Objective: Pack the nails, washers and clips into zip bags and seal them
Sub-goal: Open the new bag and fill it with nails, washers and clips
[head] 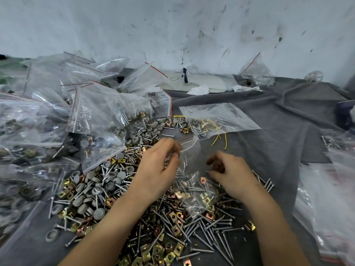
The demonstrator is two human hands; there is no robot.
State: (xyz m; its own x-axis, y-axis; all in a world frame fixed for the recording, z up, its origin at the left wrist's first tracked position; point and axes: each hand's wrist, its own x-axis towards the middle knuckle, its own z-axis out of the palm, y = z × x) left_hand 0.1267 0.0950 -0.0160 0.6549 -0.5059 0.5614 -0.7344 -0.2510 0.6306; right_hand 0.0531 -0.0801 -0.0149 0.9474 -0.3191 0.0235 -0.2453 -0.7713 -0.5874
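Observation:
A clear zip bag (192,169) with a red seal line lies over the heap at the centre, with some nails and clips inside. My left hand (159,169) pinches its upper left edge near the mouth. My right hand (228,173) has curled fingers on the bag's right side; whether they pinch the plastic I cannot tell. Loose nails (209,233), brass-coloured clips (163,250) and grey round washers (99,187) are heaped on the grey cloth (269,143) around and below my hands.
Many filled zip bags (57,112) are piled at the left and back. A flat bag with yellow wire ties (217,118) lies behind my hands. More bags (330,189) lie at the right edge. A bag of small parts (257,73) stands by the white wall.

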